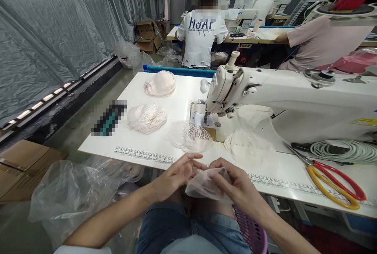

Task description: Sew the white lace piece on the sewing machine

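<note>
A piece of sheer white fabric (203, 185) hangs over my lap at the table's front edge. My right hand (232, 177) pinches it between thumb and fingers. My left hand (184, 169) is at the fabric's left side, fingers stretched and apart, the fingertips close to its edge. Just beyond my hands a lacy white piece (190, 138) lies by the needle of the sewing machine (226, 85). Another pale lace-edged piece (247, 146) rests to its right under the machine arm.
Two bunched lace pieces, one nearer (147, 118) and one farther (160, 83), lie on the table's left. Scissors (332, 181) and coiled cord (347, 151) are at right. A purple basket (255, 232) stands below. Other people sit at machines ahead.
</note>
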Demonstrator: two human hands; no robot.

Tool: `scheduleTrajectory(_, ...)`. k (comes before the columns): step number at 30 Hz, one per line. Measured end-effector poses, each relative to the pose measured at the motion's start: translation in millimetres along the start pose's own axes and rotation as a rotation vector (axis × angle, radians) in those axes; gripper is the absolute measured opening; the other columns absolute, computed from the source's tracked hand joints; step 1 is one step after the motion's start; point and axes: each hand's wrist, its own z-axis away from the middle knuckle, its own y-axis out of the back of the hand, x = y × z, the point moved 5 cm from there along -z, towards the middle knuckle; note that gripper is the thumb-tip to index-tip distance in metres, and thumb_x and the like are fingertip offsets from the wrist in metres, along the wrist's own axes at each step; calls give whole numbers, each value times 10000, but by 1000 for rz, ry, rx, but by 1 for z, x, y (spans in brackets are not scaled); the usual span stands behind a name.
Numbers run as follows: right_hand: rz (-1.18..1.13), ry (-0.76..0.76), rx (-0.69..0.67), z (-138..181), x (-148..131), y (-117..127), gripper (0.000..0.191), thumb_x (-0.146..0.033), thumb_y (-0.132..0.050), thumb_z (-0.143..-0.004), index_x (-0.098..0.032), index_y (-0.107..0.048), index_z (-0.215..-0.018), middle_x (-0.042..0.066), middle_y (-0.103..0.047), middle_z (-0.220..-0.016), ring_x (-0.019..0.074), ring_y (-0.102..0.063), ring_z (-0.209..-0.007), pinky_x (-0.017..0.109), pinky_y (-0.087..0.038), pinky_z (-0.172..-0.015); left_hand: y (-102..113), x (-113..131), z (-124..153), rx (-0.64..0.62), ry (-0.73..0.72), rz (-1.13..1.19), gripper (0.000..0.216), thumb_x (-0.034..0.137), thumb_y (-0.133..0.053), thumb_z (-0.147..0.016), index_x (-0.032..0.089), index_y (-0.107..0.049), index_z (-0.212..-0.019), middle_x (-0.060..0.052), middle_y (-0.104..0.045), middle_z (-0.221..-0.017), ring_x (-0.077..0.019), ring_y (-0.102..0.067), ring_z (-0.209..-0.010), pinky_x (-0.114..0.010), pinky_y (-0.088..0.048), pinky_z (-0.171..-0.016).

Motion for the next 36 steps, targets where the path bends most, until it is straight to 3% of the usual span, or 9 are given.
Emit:
scheduleTrajectory(2, -131, -56, 19, 1, 0, -2, 231, -421, -467, -895, -194, -497, -857, -61, -515, -513, 93, -454, -433, 212, -360, -451, 1, -10, 8, 54, 84, 18, 601, 502, -634, -766, 181, -435, -1234, -94, -593, -1006, -169, -604, -853, -286, -467, -776)
scheduleTrajectory(4, -194, -73, 25, -2, -2, -3, 233, -422, -463, -897, -198, -483, -835, -39, -571, -562, 100, -507, -459, 216, -398, -472, 9, -10, 13, 144, 152, -67, 462, 433, -681, -746, 119, -549, -1057, -51, -616, -796, -112, -584, -662, -231, -453, -672)
scheduleTrajectory(9, -146, -84, 119, -26, -2, 8, 321, -466, -490, -868, -187, -493, -711, -7, -579, -555, 120, -565, -483, 226, -442, -486, 54, 45, -2, 370, 72, -368, 274, 385, -540, -844, 131, -584, -939, 3, -596, -669, -69, -518, -508, -191, -420, -540)
scheduleTrajectory(13, 94, -89, 193, -54, 7, 27, 378, -528, -464, -856, -189, -501, -693, -9, -550, -477, 119, -504, -391, 229, -409, -409, 77, 75, -52, 224, 178, -835, 275, 396, -476, -867, 151, -601, -872, 9, -616, -633, -77, -503, -436, -204, -394, -490)
scheduleTrajectory(18, 727, 2, 440, -55, 25, 68, 457, -580, -353, -876, -188, -532, -725, -11, -530, -459, 126, -481, -370, 222, -341, -369, 85, 62, -107, 160, 239, -1280, 179, 240, -451, -861, 153, -565, -755, 2, -619, -636, -126, -562, -538, -228, -372, -523)
scheduleTrajectory(24, 1227, 19, 528, -21, 63, 119, 587, -678, -295, -843, -174, -583, -932, 62, -656, -644, 163, -529, -369, 214, -287, -301, 86, 36, -118, 147, 225, -1360, 186, 310, -524, -835, 160, -532, -945, 4, -612, -672, -176, -574, -642, -259, -379, -569)
scheduleTrajectory(28, 1416, 3, 572, -12, 60, 143, 544, -629, -311, -870, -172, -597, -944, 97, -680, -707, 177, -511, -350, 229, -249, -277, 77, 32, -121, 107, 239, -1447, 289, 355, -524, -846, 157, -504, -1055, -8, -607, -684, -202, -587, -688, -281, -404, -604)
scheduleTrajectory(33, 1216, 261, 519, -34, 25, 109, 357, -454, -404, -917, -159, -551, -1054, 132, -648, -856, 145, -559, -490, 234, -353, -349, 61, 48, -121, 63, 177, -1367, 238, 356, -469, -896, 157, -530, -1012, 19, -574, -592, -170, -570, -592, -292, -419, -641)
scheduleTrajectory(36, 1014, 425, 356, -64, 14, 74, 415, -432, -465, -898, -168, -447, -1217, 158, -588, -1098, 261, -589, -928, 368, -491, -695, 60, 54, -119, 15, 206, -1194, 210, 320, -407, -921, 168, -551, -903, 26, -580, -593, -118, -538, -496, -243, -410, -573)
